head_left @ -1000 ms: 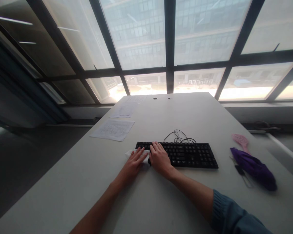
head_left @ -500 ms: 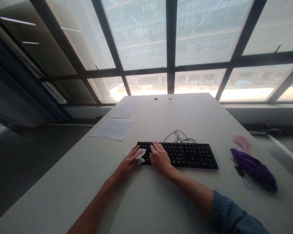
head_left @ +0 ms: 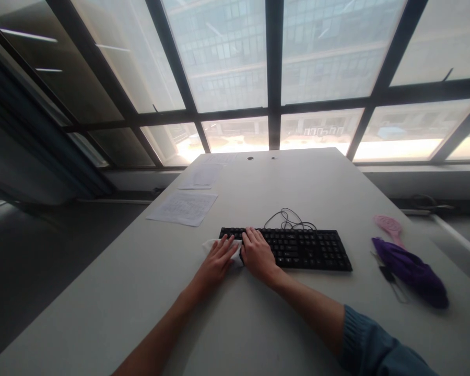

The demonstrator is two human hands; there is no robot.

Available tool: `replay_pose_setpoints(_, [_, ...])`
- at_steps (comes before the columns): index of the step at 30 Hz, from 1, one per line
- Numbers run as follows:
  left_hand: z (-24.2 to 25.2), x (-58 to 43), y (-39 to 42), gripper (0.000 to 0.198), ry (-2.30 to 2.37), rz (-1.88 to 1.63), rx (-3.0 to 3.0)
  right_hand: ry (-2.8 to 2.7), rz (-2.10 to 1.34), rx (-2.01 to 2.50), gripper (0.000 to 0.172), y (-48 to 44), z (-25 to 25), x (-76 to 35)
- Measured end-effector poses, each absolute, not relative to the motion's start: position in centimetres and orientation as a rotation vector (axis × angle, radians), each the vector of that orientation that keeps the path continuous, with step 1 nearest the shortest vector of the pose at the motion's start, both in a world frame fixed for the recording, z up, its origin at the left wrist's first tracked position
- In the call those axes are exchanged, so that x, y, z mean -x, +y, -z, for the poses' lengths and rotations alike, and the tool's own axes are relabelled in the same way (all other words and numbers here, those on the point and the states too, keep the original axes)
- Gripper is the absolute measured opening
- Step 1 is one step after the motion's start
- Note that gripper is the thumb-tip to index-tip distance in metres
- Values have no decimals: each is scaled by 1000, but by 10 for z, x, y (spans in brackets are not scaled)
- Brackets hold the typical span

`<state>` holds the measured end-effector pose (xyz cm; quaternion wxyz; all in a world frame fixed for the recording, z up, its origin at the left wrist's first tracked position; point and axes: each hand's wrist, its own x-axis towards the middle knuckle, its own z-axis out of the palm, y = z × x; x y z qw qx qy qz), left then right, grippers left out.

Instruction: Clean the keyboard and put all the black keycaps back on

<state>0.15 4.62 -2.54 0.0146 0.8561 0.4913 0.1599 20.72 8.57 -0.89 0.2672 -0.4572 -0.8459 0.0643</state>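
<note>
A black keyboard (head_left: 305, 249) lies flat on the white table, its cable bunched behind it. My left hand (head_left: 218, 261) is over the keyboard's left end, holding a white tissue (head_left: 236, 255) under its outstretched fingers against the keys. Part of the tissue sticks out on both sides of that hand. Just to the right, my right hand (head_left: 257, 255) rests on the keyboard with extended fingers lying over the keys and nothing visible in its grasp. The two hands are close together, and the keys beneath them are hidden.
On the right lie a pink brush-like object (head_left: 390, 226), a purple cloth (head_left: 413, 274) and a small dark tool with a wire loop (head_left: 391, 282). Printed sheets (head_left: 183, 208) are on the table's left side. Large windows (head_left: 219, 57) stand beyond the far edge.
My left hand has slid a little to the right along the keyboard, taking the tissue with it, closer to my right hand. My right hand stays in nearly the same place.
</note>
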Motion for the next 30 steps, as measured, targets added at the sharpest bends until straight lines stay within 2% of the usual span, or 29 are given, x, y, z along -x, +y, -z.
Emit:
replay_pose_setpoints(9, [27,2,47,53,1531,-461,-2660,-2289,-183,1246,47,83,3,-208])
replay_pose_setpoints(15, [29,15,51,57,1519,-615,-2450,-2295,-190,1247,48,83,3,-208])
replay_pose_setpoints(20, [32,22,53,52,1490,-679,-2385,-2295,-194,1246,48,84,4,-209])
replay_pose_setpoints(30, [28,3,50,48,1492,-553,-2648,-2297,-181,1251,48,84,4,-208])
